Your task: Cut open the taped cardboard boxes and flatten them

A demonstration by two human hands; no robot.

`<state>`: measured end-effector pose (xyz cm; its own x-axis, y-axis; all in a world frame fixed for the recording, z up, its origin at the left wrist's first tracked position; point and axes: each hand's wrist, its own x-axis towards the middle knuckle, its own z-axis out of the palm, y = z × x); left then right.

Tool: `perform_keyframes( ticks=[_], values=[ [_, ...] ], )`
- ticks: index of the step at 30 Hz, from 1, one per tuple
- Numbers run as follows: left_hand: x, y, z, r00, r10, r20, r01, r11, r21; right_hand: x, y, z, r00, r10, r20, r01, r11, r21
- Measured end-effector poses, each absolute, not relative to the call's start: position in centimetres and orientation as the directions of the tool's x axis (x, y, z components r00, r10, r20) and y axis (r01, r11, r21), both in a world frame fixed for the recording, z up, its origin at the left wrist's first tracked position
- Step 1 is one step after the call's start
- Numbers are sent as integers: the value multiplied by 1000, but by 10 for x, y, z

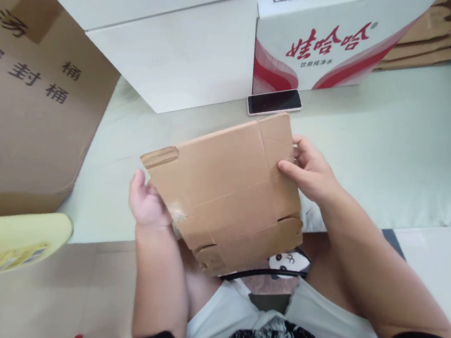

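A flattened brown cardboard box (pixel 224 185) with creased flaps and old tape marks is held up in front of me, tilted, above my lap. My left hand (pixel 145 201) grips its lower left edge, fingers hidden behind the board. My right hand (pixel 310 170) holds the right edge, thumb on the front face and fingers curled behind it.
A phone (pixel 275 101) lies face up on the pale floor mat (pixel 393 143), in front of a white-and-red printed carton (pixel 324 34). A large brown carton (pixel 27 94) stands at left, white boxes (pixel 174 40) behind. Flat cardboard (pixel 424 42) is stacked at back right. A yellow object (pixel 3 245) sits lower left.
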<state>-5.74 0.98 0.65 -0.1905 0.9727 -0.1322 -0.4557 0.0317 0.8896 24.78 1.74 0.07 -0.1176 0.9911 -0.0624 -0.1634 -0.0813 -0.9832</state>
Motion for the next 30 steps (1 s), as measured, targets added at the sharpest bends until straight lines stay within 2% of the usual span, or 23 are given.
perform_keyframes(
  ticks=[3, 5, 10, 13, 18, 21, 23, 27, 30],
  values=[
    [-55, 8, 6, -152, 984, -99, -346, 41, 937, 243, 18, 2, -44, 994, -102, -143, -107, -984],
    [-54, 9, 8, -211, 973, -95, -276, 34, 961, 246, 19, 3, -65, 989, -131, -181, -141, -973],
    [-64, 23, 11, -426, 904, -12, -400, -177, 899, 272, 28, -3, -175, 943, -282, -370, -329, -869],
    [-78, 33, 5, -530, 848, -1, -434, -270, 860, 284, 34, -9, -181, 946, -270, -448, -324, -833],
    [-89, 39, -6, -557, 830, -17, -472, -300, 829, 263, 33, -17, -399, 890, -220, -337, -366, -867],
    [-85, 40, -8, -539, 842, -7, -472, -296, 830, 237, 29, -20, -419, 884, -208, -230, -324, -918],
    [-78, 41, -6, -525, 851, -1, -466, -286, 837, 223, 24, -19, -368, 909, -197, -219, -291, -931],
    [-65, 37, -2, -451, 892, 1, -475, -241, 846, 218, 10, -5, -176, 960, -217, -310, -263, -914],
    [-58, 34, -2, -382, 917, -112, -531, -118, 839, 240, -3, 10, 11, 983, -186, -341, -171, -924]
  ],
)
